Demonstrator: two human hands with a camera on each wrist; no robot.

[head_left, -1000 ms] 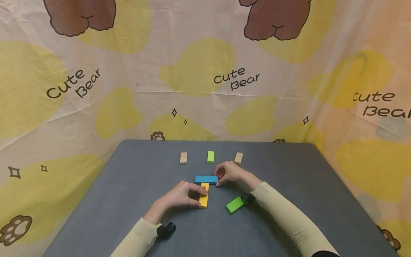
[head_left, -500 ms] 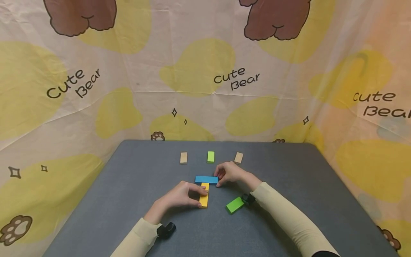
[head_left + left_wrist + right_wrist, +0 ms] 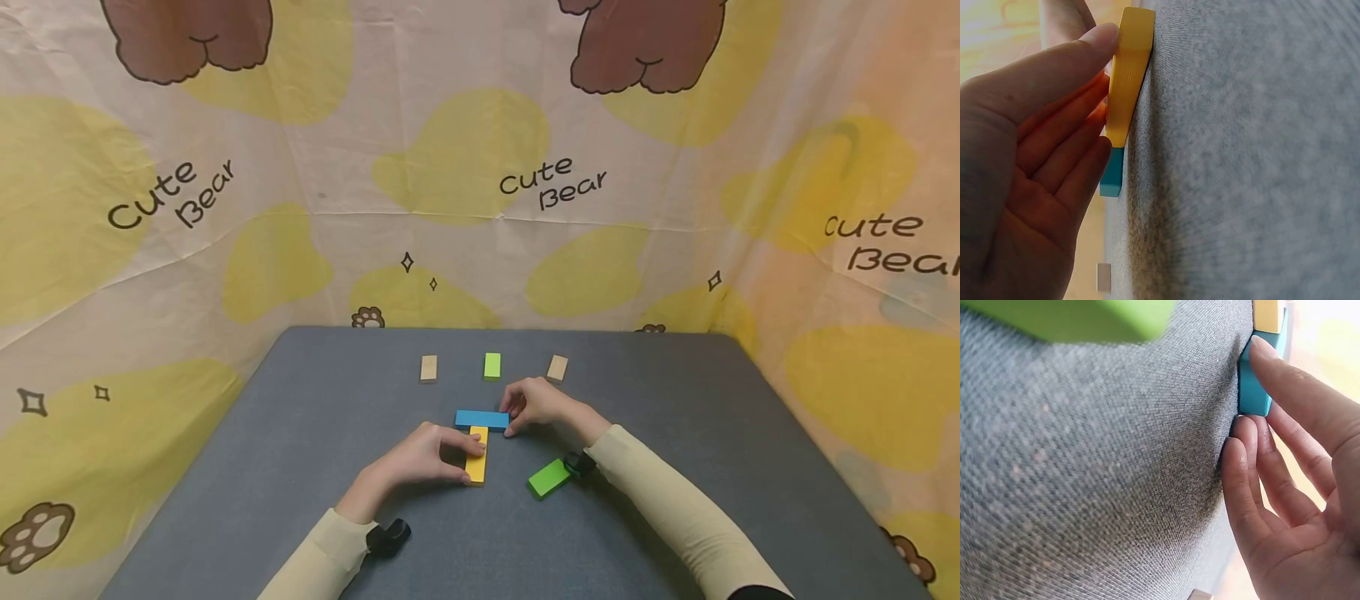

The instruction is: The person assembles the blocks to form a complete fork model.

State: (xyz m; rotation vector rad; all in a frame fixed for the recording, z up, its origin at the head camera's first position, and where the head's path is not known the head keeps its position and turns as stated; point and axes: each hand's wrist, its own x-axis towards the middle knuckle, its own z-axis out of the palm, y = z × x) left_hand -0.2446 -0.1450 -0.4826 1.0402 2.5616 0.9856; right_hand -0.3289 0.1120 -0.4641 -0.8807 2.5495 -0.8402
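A yellow block (image 3: 477,468) lies flat on the grey table, its far end touching the middle of a blue block (image 3: 482,419) laid crosswise, so the pair forms a T. My left hand (image 3: 420,454) holds the yellow block from its left side, thumb near the close end and a finger over the top. At the right end of the blue block, my right hand (image 3: 546,402) grips it; in the right wrist view the thumb (image 3: 1300,384) presses its near side and the other fingers curl around the end. The index fingertip there is hidden behind the block.
A green block (image 3: 549,479) lies slanted by the right wrist strap (image 3: 579,463). Along the back stand a wooden block (image 3: 428,369), a lime green block (image 3: 492,367) and another wooden block (image 3: 557,368). A printed cloth (image 3: 465,183) hangs behind the table (image 3: 337,383).
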